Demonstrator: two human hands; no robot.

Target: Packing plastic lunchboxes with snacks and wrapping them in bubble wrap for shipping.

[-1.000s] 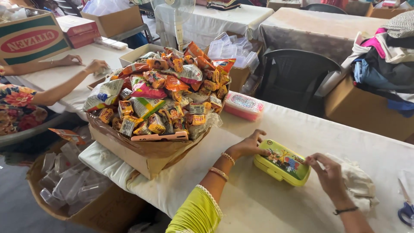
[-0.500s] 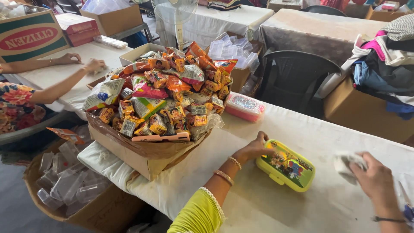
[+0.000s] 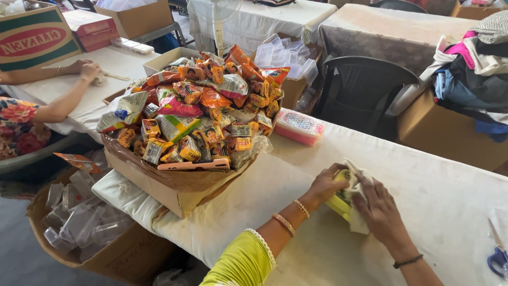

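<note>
A yellow-green plastic lunch box (image 3: 338,203) lies on the white-clothed table (image 3: 434,180). My left hand (image 3: 325,185) grips its near left side. My right hand (image 3: 382,212) presses a white cloth (image 3: 359,182) onto the box's top, so most of the box is hidden. To the left of my hands stands a cardboard box (image 3: 164,182) heaped with bright snack packets (image 3: 196,116).
A pink lidded box (image 3: 299,127) sits behind my hands. Blue-handled scissors (image 3: 497,257) lie at the table's right edge. Another person's arm (image 3: 63,103) rests on the left table. A black chair (image 3: 365,90), a carton of clear containers (image 3: 79,217) and a clothes pile (image 3: 471,69) surround the table.
My right hand has come in from the right with the white cloth and now covers the lunch box. My left hand stays on the box.
</note>
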